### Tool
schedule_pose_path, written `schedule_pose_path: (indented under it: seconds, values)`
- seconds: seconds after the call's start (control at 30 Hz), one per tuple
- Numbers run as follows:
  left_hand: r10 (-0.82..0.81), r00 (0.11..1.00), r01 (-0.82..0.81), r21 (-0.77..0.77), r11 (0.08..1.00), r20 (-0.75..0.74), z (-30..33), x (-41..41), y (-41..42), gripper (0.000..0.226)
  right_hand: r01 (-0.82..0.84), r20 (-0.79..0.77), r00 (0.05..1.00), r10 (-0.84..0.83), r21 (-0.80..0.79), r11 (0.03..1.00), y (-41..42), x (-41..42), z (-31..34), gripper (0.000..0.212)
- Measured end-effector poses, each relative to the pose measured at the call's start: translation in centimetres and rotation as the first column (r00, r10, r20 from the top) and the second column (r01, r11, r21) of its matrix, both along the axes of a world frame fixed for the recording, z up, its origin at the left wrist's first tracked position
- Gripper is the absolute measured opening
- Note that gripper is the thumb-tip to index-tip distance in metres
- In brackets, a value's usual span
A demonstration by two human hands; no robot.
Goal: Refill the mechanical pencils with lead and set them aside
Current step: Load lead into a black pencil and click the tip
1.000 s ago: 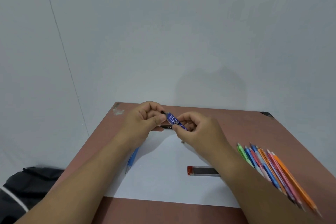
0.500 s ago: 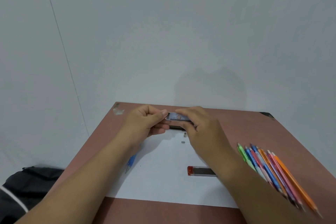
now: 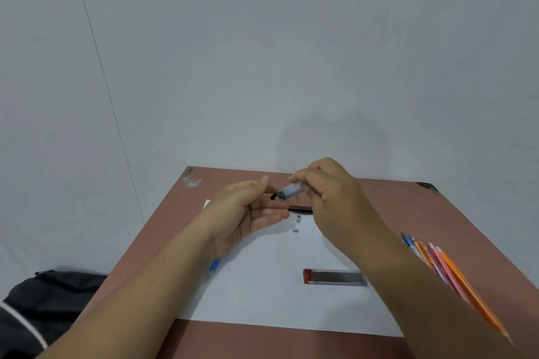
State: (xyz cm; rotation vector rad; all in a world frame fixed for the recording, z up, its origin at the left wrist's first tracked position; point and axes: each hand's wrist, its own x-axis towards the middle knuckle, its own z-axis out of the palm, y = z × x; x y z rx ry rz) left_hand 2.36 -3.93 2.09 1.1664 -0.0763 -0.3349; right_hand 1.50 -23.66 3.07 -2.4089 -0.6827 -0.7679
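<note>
Lead case [image 3: 290, 190], pinched in the right hand [image 3: 326, 192], slants dark tip down-left toward the relaxed, cupped left hand [image 3: 248, 213].

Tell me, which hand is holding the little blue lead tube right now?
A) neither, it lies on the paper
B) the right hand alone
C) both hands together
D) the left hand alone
B: the right hand pinches the blue lead tube above the white paper, while the left hand is open, palm up, beside its tip.
</note>
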Motion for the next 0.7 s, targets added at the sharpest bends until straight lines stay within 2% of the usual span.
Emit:
schedule_pose_path:
  seconds: [0.1, 0.23, 0.3, 0.43, 0.5, 0.6, 0.7]
  values:
    - [-0.029, 0.999, 0.027, -0.102, 0.994, -0.020, 0.1, 0.1, 0.3, 0.036, 0.030, 0.027, 0.999, -0.026, -0.150, 0.988, 0.0, 0.0, 1.3, 0.041]
    - [-0.023, 1.000, 0.021, -0.110, 0.994, -0.010, -0.1, 0.2, 0.5, 0.030, 0.055, -0.015, 0.998, -0.063, -0.312, 0.949, -0.1, 0.1, 3.0, 0.047]
    - [-0.030, 0.999, 0.027, -0.143, 0.989, -0.020, 0.0, 0.2, 0.4, 0.030, 0.033, 0.011, 0.999, -0.031, -0.291, 0.956, -0.1, 0.1, 3.5, 0.050]
    - [-0.103, 0.992, 0.083, -0.234, 0.969, -0.074, 0.3, 0.0, 0.5, 0.035, -0.007, -0.038, 0.999, -0.001, -0.212, 0.977, -0.3, 0.1, 4.0, 0.080]
    - [-0.113, 0.990, 0.088, -0.259, 0.962, -0.084, 0.3, 0.1, 0.6, 0.037, -0.018, -0.036, 0.999, 0.011, -0.209, 0.978, -0.3, -0.2, 4.0, 0.086]
    - [-0.132, 0.989, 0.113, -0.239, 0.964, -0.064, 0.0, 0.3, 0.7, 0.038, -0.030, 0.013, 0.999, 0.033, -0.218, 0.975, -0.3, -0.1, 3.3, 0.083]
    - [-0.120, 0.991, 0.106, -0.218, 0.970, -0.052, -0.2, 0.6, 0.7, 0.037, -0.016, 0.033, 0.999, 0.023, -0.197, 0.980, -0.2, -0.2, 2.9, 0.067]
